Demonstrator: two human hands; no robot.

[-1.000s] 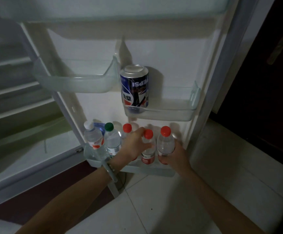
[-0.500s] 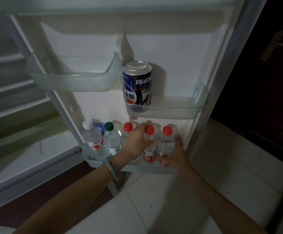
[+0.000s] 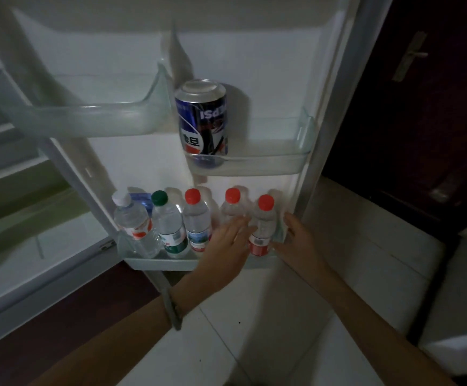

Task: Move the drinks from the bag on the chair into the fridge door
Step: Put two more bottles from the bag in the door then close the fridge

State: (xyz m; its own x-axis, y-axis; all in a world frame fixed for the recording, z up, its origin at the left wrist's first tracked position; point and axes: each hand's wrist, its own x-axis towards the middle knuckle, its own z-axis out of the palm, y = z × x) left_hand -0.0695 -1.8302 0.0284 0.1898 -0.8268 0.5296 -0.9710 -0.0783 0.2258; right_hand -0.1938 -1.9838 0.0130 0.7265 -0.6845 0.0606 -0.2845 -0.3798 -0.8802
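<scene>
The open fridge door carries several water bottles upright in its bottom shelf: a white-capped bottle, a green-capped bottle and three red-capped ones. My left hand lies flat, fingers stretched, against the fourth bottle. My right hand wraps the rightmost red-capped bottle from the right, at the shelf's end. A blue Pepsi can stands upside down in the middle right shelf. The bag and chair are out of view.
An upper left door shelf holds nothing. The fridge interior with its shelves opens at the left. A dark wooden door with a metal handle stands at the right. Pale floor tiles lie below my arms.
My left hand has let go of the fourth bottle's neck and dropped lower with its fingers spread. The rightmost bottle sits slightly lower and further right. The view has moved closer.
</scene>
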